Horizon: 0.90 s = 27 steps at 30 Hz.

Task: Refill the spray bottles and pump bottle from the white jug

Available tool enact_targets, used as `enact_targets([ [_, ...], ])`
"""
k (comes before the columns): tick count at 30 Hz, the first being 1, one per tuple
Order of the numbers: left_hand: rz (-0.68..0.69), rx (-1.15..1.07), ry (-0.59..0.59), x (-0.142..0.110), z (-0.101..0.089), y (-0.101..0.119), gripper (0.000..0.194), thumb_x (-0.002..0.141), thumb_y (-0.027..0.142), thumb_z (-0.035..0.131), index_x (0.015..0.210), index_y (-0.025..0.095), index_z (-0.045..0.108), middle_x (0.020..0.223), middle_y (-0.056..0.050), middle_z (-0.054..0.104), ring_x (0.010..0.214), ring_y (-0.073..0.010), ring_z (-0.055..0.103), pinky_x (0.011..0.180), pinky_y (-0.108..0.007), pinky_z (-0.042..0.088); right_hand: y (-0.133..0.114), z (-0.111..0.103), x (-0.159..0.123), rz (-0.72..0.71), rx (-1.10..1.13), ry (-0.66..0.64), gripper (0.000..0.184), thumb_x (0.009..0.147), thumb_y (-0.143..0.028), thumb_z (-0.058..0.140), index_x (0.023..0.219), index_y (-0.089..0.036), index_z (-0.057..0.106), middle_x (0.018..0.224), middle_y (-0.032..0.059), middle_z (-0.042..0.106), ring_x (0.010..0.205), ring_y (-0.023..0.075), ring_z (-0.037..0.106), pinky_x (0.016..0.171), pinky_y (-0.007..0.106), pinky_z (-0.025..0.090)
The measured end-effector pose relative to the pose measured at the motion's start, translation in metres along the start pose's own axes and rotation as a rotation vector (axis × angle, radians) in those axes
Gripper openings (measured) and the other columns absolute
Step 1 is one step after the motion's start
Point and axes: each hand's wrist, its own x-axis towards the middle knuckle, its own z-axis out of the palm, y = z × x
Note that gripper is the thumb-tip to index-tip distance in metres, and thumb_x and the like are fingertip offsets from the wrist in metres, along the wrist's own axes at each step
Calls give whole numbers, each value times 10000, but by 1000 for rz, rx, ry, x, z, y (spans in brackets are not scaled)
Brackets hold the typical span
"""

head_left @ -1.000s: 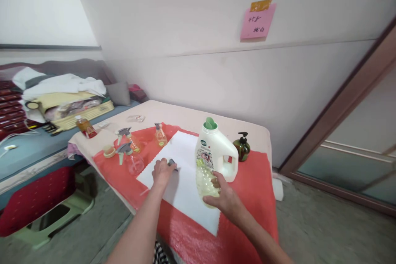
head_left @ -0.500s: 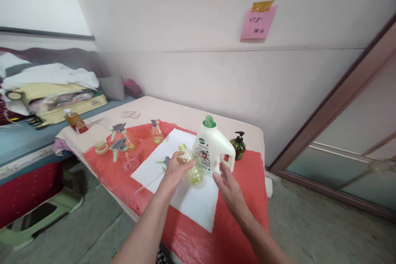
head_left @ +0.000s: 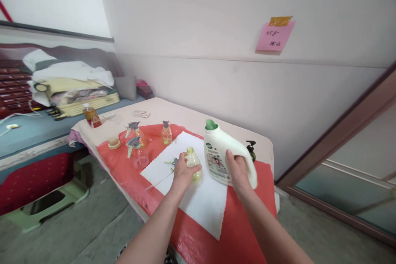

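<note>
My left hand [head_left: 184, 169] is wrapped round a clear yellow-green bottle [head_left: 192, 158] with no top on, upright over a white cloth [head_left: 202, 202]. My right hand [head_left: 239, 170] grips the handle of a large white detergent jug [head_left: 216, 152], which tilts a little to the left. Its neck is uncapped and shows a green spout [head_left: 210, 124]. Beside my left hand lies a grey and green spray head [head_left: 175, 162], partly hidden by the fingers, with a thin clear tube running from it.
On the red sheet [head_left: 247, 214] stand a pink spray bottle [head_left: 140, 159], an orange one [head_left: 139, 135] and a small one [head_left: 167, 134]. A dark pump bottle [head_left: 251, 148] is behind the jug. An amber bottle [head_left: 92, 116] stands at the table's left edge, near a stool [head_left: 49, 206].
My right hand has gone from open beside the jug to gripping its handle, and the jug now leans left. The yellow-green bottle has come from tilted to upright. The view has shifted left.
</note>
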Motion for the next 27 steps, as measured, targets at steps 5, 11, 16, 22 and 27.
enact_targets([
  [5, 57, 53, -45, -9, 2, 9, 649, 570, 266, 796, 1152, 217, 515, 1133, -117, 581, 1101, -291, 546, 892, -359, 381, -4, -52, 2, -56, -180, 134, 838, 804, -779, 312, 1052, -54, 650, 1066, 210, 667, 1046, 367, 575, 902, 456, 442],
  [11, 126, 22, -145, -36, 10, 27, 601, 564, 223, 791, 1118, 232, 558, 1118, -92, 601, 1067, -286, 550, 903, -353, 366, -6, -105, 1, -130, -358, 236, 841, 832, -763, 247, 1064, -72, 666, 1061, 214, 667, 1066, 392, 565, 873, 494, 443],
  [16, 201, 45, -210, -50, 16, 35, 577, 578, 191, 763, 1117, 250, 566, 1091, -54, 610, 1004, -268, 555, 865, -340, 371, -7, -124, -1, -281, -808, 189, 947, 769, -809, 246, 1235, -68, 607, 1003, 230, 671, 1113, 472, 532, 894, 601, 391],
  [22, 240, 188, -253, -54, 26, 32, 538, 584, 191, 741, 1091, 263, 577, 1048, -56, 606, 976, -284, 541, 820, -348, 369, -2, -140, 0, -458, -1018, 236, 950, 850, -739, 191, 1404, -10, 444, 770, 204, 671, 979, 451, 587, 851, 575, 403],
  [27, 192, 285, -254, -52, 26, 29, 516, 562, 197, 741, 1053, 249, 591, 979, -71, 592, 927, -303, 542, 775, -354, 365, 5, -148, 2, -535, -1043, 272, 973, 841, -764, 161, 1388, -24, 479, 796, 191, 673, 954, 424, 594, 855, 546, 417],
])
